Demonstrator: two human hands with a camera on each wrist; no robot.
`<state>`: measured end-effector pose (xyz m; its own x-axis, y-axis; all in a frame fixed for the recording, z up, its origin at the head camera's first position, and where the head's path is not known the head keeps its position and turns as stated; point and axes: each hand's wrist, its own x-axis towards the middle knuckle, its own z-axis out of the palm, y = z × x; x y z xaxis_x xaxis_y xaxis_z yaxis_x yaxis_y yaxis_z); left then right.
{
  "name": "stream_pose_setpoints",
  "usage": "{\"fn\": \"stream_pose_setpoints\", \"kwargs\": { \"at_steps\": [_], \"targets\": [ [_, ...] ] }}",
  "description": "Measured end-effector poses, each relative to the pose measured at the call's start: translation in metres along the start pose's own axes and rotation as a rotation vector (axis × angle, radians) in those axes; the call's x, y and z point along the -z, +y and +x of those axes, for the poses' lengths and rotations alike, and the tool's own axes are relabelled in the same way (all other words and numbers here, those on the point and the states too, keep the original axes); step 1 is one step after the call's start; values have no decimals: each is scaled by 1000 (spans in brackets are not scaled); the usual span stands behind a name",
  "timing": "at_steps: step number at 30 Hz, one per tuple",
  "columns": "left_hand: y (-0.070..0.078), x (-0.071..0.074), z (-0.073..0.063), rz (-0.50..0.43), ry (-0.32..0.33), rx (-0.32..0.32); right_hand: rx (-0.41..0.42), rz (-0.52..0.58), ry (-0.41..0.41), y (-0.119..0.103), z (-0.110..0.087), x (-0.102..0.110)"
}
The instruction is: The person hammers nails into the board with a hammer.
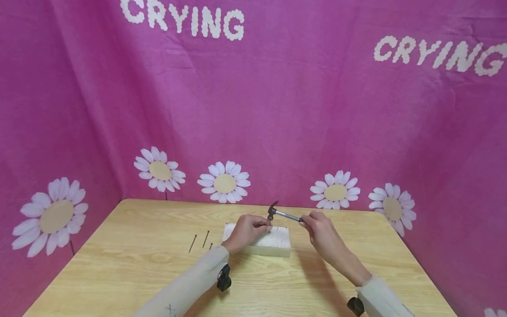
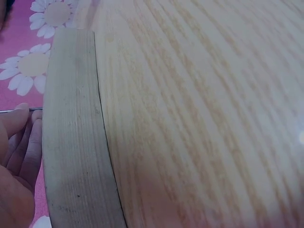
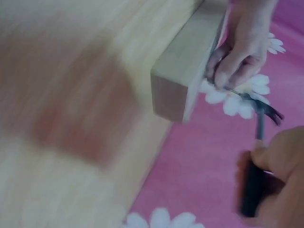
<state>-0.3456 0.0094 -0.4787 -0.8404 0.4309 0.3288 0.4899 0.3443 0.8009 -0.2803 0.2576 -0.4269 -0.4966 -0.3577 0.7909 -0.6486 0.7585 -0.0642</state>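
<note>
A pale wooden block (image 1: 279,240) lies on the table, its long side facing me. Over its top, my left hand (image 1: 246,231) pinches a thin nail (image 3: 231,90) upright between thumb and fingertips. The right hand (image 1: 325,235) grips a small claw hammer (image 1: 288,215) by its dark handle end. The hammer's head (image 1: 271,212) is right at the top of the nail, with the claw pointing up. In the left wrist view the block's side (image 2: 73,128) hides the lower part of the scene behind it. Whether the nail's tip is in the wood cannot be made out.
Left of the block, loose nails lie on the wooden table (image 1: 150,246): one long nail (image 1: 192,243), another nail (image 1: 206,239), and a third partly hidden by the left sleeve (image 1: 198,275). A pink curtain (image 1: 277,110) with daisies surrounds the table's back and sides.
</note>
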Motion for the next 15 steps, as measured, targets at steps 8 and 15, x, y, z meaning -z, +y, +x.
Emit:
{"fn": "stream_pose_setpoints", "kwargs": {
  "at_steps": [8,15],
  "targets": [
    [1,1,2,-3,-4,-4,-42,41,65,2,3,4],
    [-1,1,3,14,-5,4,12,-1,6,4,4,4]
  ]
}}
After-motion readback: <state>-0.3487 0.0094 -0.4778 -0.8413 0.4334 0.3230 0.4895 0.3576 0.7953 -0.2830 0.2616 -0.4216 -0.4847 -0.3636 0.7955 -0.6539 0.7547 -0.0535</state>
